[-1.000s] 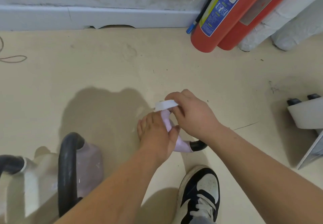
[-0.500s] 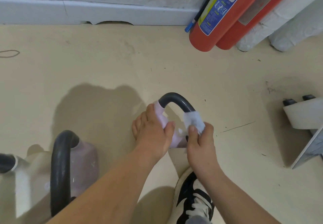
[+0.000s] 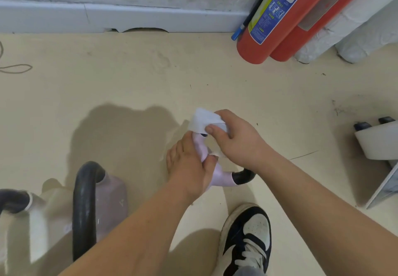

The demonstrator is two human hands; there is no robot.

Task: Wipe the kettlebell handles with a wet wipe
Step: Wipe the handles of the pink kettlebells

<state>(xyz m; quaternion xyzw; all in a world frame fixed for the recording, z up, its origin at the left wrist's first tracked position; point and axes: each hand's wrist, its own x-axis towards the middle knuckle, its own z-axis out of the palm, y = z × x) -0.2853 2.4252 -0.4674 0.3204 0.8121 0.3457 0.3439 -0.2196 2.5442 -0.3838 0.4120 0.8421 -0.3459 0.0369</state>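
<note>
Head: my left hand (image 3: 189, 168) grips kettlebell (image 3: 223, 180); right hand (image 3: 237, 142) pinches wet wipe (image 3: 202, 120) on handle (image 3: 244, 176).
Handling: likely heavy, rigid; steady its neck.

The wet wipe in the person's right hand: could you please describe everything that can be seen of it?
The wet wipe is a small, white, faintly bluish folded sheet, apparently draped over the top of the black handle of the pale pink kettlebell. The right hand pinches it between thumb and fingers, and one flat corner sticks out leftward. The left hand grips the kettlebell lower down, apparently not touching the wipe.
</note>
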